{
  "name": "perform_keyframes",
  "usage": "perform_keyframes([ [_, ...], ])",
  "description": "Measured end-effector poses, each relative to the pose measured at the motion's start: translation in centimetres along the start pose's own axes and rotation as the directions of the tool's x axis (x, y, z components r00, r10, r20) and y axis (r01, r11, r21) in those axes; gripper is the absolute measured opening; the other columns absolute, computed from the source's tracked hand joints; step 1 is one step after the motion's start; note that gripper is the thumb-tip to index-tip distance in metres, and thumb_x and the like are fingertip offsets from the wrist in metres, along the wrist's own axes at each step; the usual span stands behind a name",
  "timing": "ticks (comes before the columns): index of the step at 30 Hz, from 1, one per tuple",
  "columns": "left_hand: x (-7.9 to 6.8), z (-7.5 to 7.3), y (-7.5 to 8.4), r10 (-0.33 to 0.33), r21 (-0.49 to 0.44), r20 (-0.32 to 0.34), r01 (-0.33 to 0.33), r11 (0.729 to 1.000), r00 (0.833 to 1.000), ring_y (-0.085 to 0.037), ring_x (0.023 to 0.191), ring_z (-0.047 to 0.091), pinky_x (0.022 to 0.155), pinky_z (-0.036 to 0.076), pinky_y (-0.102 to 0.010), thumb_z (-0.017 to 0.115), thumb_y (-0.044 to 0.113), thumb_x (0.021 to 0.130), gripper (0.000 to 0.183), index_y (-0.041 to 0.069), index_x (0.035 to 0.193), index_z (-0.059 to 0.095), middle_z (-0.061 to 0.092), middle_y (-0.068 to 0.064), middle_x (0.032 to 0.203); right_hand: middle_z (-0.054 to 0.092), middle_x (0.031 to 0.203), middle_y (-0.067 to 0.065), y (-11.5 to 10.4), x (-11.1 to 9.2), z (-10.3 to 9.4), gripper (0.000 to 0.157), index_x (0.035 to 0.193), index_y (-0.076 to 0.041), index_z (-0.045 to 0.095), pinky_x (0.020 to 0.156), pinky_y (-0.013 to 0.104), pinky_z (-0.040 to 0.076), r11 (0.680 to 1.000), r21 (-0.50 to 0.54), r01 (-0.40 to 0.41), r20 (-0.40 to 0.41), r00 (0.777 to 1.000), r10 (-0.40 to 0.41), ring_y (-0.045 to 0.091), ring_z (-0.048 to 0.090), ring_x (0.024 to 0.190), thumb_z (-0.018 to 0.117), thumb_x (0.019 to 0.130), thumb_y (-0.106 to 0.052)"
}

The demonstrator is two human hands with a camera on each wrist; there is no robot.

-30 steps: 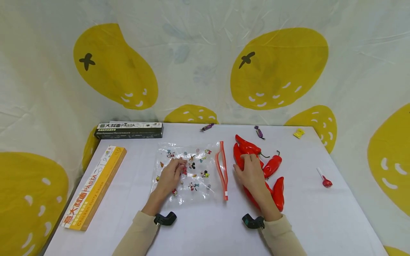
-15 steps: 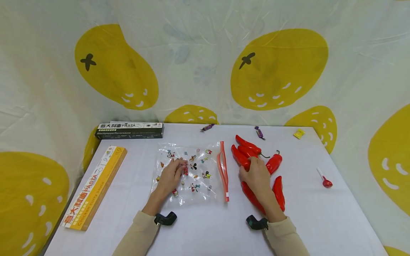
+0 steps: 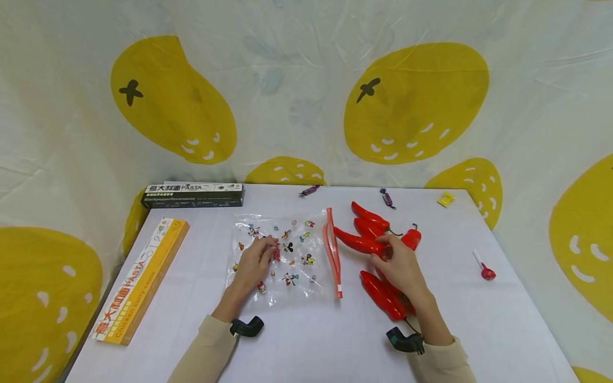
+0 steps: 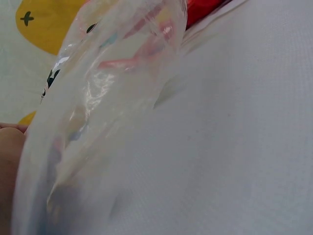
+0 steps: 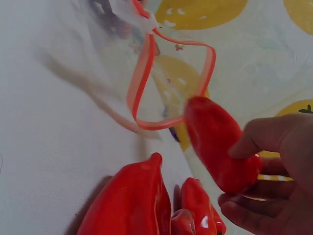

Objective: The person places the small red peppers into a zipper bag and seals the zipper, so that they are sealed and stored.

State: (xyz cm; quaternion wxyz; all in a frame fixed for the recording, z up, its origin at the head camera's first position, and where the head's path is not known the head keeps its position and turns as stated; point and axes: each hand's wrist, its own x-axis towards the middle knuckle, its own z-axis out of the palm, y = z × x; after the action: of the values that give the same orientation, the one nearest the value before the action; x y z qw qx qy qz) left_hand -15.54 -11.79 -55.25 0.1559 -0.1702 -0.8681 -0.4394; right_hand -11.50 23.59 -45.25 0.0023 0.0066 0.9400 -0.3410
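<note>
My left hand (image 3: 252, 260) lies over a clear zip bag (image 3: 294, 292) printed with cartoon figures, its thumb and fingers pinching the upper film. The bag's red zip mouth (image 5: 143, 83) gapes open in the right wrist view. In my right hand (image 3: 404, 268) is a red chili pepper (image 3: 354, 242), gripped near its thick end between thumb and fingers. The pepper's tip points left, right at the bag's mouth. Several other red peppers (image 3: 383, 298) lie around and below that hand; the large one (image 5: 129, 200) looms close in the right wrist view.
A yellow pasta box (image 3: 143, 282) lies at the left, and a black pasta box (image 3: 193, 195) at the back left. Two purple wrapped candies (image 3: 388, 198) and a yellow candy (image 3: 446, 199) sit along the back. A red lollipop (image 3: 487, 272) is on the right.
My right hand has lifted a pepper from the pile and drawn back to the right, and the pepper has turned its tip toward the bag. The left hand has stayed in place.
</note>
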Motion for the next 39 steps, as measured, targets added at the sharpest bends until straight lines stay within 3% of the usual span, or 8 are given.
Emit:
perform_keyframes([
  [4, -0.1, -0.1, -0.1, 0.013, -0.021, -0.006, -0.014, 1.0, 1.0, -0.024, 0.119, 0.059, 0.115, 0.031, -0.048, 0.056, 0.021, 0.094, 0.008, 0.018, 0.099, 0.062, 0.069, 0.0, 0.114, 0.062, 0.111, 0.006, -0.3, -0.1, 0.5, 0.053, 0.123, -0.017, 0.052, 0.075, 0.038, 0.06, 0.997, 0.0, 0.074, 0.091, 0.993, -0.073, 0.023, 0.058, 0.094, 0.077, 0.076, -0.022],
  [9, -0.2, 0.0, -0.2, 0.013, -0.036, 0.017, -0.012, 0.999, 1.0, -0.022, 0.121, 0.058, 0.116, 0.03, -0.042, 0.058, 0.021, 0.093, 0.007, 0.02, 0.098, 0.062, 0.069, 0.002, 0.115, 0.061, 0.11, -0.001, -0.8, 0.2, 2.6, 0.047, 0.118, -0.019, 0.058, 0.078, 0.036, 0.059, 0.986, 0.056, 0.156, 0.16, 0.974, -0.163, 0.02, 0.059, 0.098, 0.078, 0.075, -0.019],
  [13, -0.3, 0.1, -0.2, 0.025, -0.03, 0.016, -0.024, 0.999, 1.0, -0.023, 0.12, 0.058, 0.116, 0.03, -0.045, 0.058, 0.019, 0.092, 0.007, 0.019, 0.098, 0.063, 0.069, 0.0, 0.115, 0.059, 0.112, -0.005, -1.0, 0.5, 4.4, 0.044, 0.117, -0.021, 0.06, 0.083, 0.034, 0.058, 0.978, 0.058, 0.2, 0.219, 0.953, -0.208, 0.016, 0.058, 0.103, 0.077, 0.076, -0.02],
  [20, -0.3, 0.1, -0.1, 0.036, -0.014, 0.01, -0.035, 0.999, 0.999, -0.022, 0.12, 0.058, 0.115, 0.03, -0.046, 0.06, 0.017, 0.091, 0.006, 0.018, 0.097, 0.063, 0.069, 0.001, 0.114, 0.064, 0.111, -0.007, -1.5, 0.7, 5.3, 0.046, 0.12, -0.024, 0.06, 0.088, 0.038, 0.057, 0.975, 0.065, 0.212, 0.24, 0.945, -0.221, 0.015, 0.061, 0.104, 0.076, 0.078, -0.02],
  [26, -0.1, 0.0, 0.1, 0.036, -0.002, 0.016, -0.036, 0.999, 0.999, -0.023, 0.121, 0.058, 0.114, 0.031, -0.047, 0.059, 0.016, 0.092, 0.007, 0.019, 0.097, 0.063, 0.068, 0.001, 0.114, 0.067, 0.108, -0.009, -1.5, 0.7, 5.4, 0.041, 0.118, -0.027, 0.062, 0.085, 0.032, 0.058, 0.975, 0.092, 0.201, 0.26, 0.94, -0.219, 0.015, 0.063, 0.1, 0.075, 0.079, -0.026],
  [33, -0.2, -0.1, 0.2, 0.009, -0.001, 0.03, -0.009, 1.0, 1.0, -0.022, 0.123, 0.056, 0.115, 0.03, -0.047, 0.059, 0.017, 0.092, 0.007, 0.02, 0.097, 0.063, 0.067, 0.002, 0.116, 0.067, 0.113, 0.002, -1.1, 1.2, 3.9, 0.044, 0.121, -0.021, 0.06, 0.079, 0.035, 0.059, 0.98, 0.068, 0.187, 0.18, 0.964, -0.196, 0.02, 0.063, 0.1, 0.074, 0.08, -0.029],
  [39, -0.2, -0.1, 0.2, 0.011, 0.006, 0.025, -0.011, 1.0, 1.0, -0.021, 0.123, 0.056, 0.115, 0.03, -0.047, 0.059, 0.016, 0.092, 0.007, 0.019, 0.096, 0.063, 0.068, 0.002, 0.115, 0.062, 0.121, 0.009, 0.1, 2.3, 1.3, 0.053, 0.127, -0.017, 0.055, 0.08, 0.043, 0.059, 0.991, -0.049, 0.127, 0.065, 0.99, -0.124, 0.025, 0.059, 0.105, 0.074, 0.079, -0.027],
])
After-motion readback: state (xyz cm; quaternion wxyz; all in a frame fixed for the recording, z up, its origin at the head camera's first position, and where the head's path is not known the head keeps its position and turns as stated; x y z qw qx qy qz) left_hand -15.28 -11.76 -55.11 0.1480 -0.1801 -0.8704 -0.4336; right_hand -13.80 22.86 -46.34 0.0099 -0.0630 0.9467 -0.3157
